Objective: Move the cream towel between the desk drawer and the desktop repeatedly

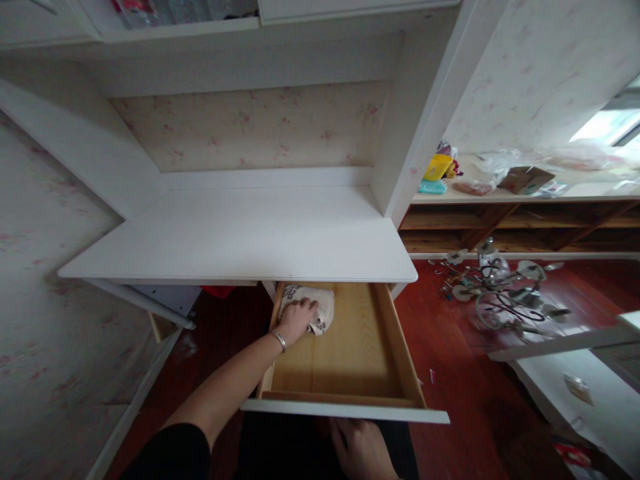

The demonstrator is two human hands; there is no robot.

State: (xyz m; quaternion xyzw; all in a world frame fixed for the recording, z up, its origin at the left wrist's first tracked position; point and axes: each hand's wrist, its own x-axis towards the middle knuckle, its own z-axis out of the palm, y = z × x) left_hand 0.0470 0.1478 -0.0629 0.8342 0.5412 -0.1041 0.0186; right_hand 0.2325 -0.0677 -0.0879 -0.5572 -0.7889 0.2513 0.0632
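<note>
A pale cloth with dark print (323, 310) lies bunched in the back left of a pulled-out wooden drawer (360, 347). My left hand (297, 320), with a silver bracelet at the wrist, presses on the cloth with its fingers curled over it. Below the drawer's white front (345, 410), near my lap, is my right hand (363, 447). Its fingers are bent and partly hidden, and whatever it may hold cannot be made out.
Above the drawer is a white desk (250, 233) with a hutch. A chandelier (515, 290) lies on the red floor at right, before a low shelf unit (525, 223) bearing a yellow container (437, 167) and a cardboard box (525, 180). Wallpapered wall stands at left.
</note>
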